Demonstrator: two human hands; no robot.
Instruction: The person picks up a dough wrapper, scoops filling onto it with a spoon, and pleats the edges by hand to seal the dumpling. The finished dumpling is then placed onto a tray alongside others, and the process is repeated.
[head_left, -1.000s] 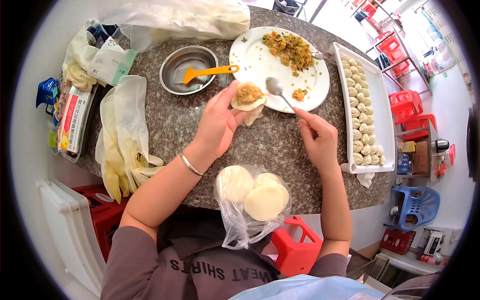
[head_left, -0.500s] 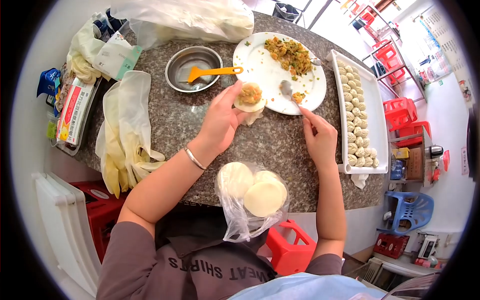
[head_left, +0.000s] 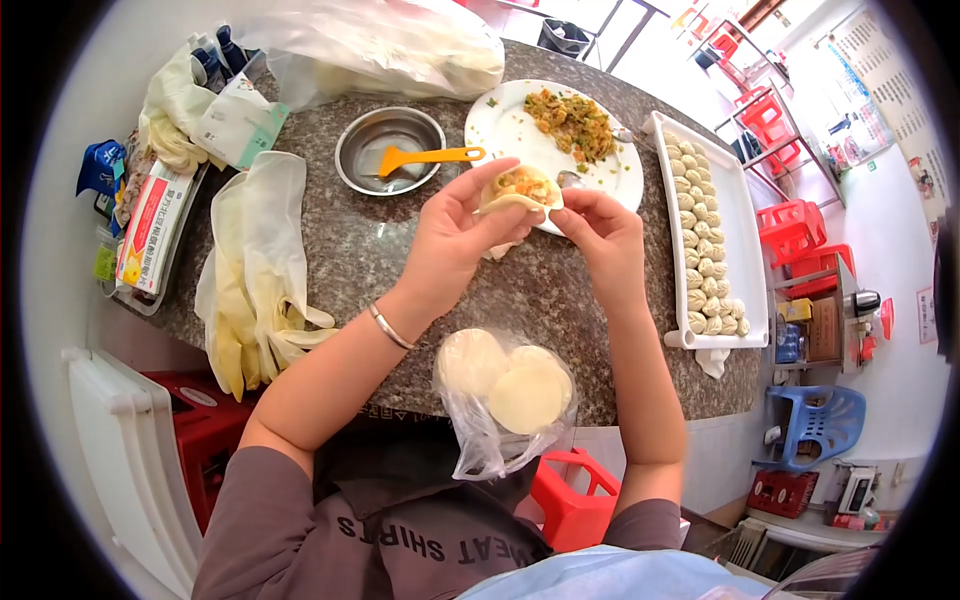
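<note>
A round dumpling wrapper [head_left: 522, 188] with chopped filling on it is held up over the near edge of the white plate [head_left: 625, 192]. Fingers and thumb of my left hand [head_left: 452, 228] grip it from the left. At its right edge, my right hand [head_left: 606, 238] pinches the dough. The plate bears a heap of chopped filling [head_left: 575, 122]; a spoon [head_left: 570, 179] lies there, partly hidden behind my right fingers. Closer to my body, stacks of round wrappers [head_left: 530, 395] rest in a clear plastic bag [head_left: 487, 440].
A white tray [head_left: 752, 270] of pleated dumplings [head_left: 703, 240] stands at the right. Left of the plate is a steel bowl [head_left: 365, 150] with an orange-handled brush [head_left: 430, 156] across it. Pale gloves [head_left: 250, 270], a box [head_left: 155, 225] and a large plastic bag [head_left: 390, 45] lie farther left and back.
My right hand has let go of the spoon, now on the plate, and moved left to the wrapper's edge. My left hand has shifted slightly right, and the wrapper is now curved upward.
</note>
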